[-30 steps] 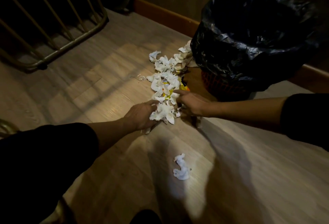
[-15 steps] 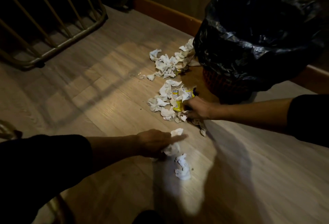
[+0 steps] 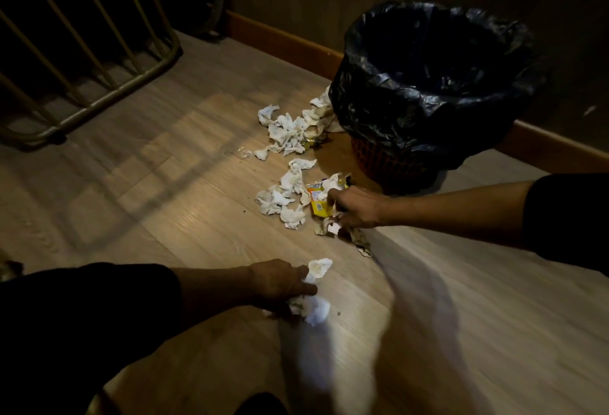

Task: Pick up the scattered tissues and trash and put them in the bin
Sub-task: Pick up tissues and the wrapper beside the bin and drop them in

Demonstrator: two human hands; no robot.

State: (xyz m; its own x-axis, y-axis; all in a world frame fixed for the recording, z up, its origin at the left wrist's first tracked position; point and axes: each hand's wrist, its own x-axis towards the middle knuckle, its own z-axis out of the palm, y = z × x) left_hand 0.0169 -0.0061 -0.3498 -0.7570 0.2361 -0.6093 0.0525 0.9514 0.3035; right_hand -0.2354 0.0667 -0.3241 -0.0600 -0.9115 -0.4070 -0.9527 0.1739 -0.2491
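Tissues look light, soft & crumpled, so they should squash easily; best scooped in bunches, fingers curled round a whole wad rather than pinched at a corner, since loose bits will prob shed. Left hand (image 3: 280, 283) low over the floor (image 3: 164, 217), its grip closed on a white tissue wad (image 3: 311, 307), w/ another crumpled tissue (image 3: 319, 266) sticking out past the knuckles. Right hand (image 3: 357, 208) sits at the near edge of the middle tissue pile (image 3: 286, 194), grip clenched on the yellow wrapper (image 3: 319, 205), more scraps under the palm touching it. Wrapper looks thin & crinkly, maybe slippery, so take it together w/ tissue. Far tissue pile (image 3: 290, 131) lies against the foot of the bin (image 3: 428, 85), black liner open, well apart from both hands. Small clear scrap (image 3: 244, 152) just left of that pile. Most trash not yet binned
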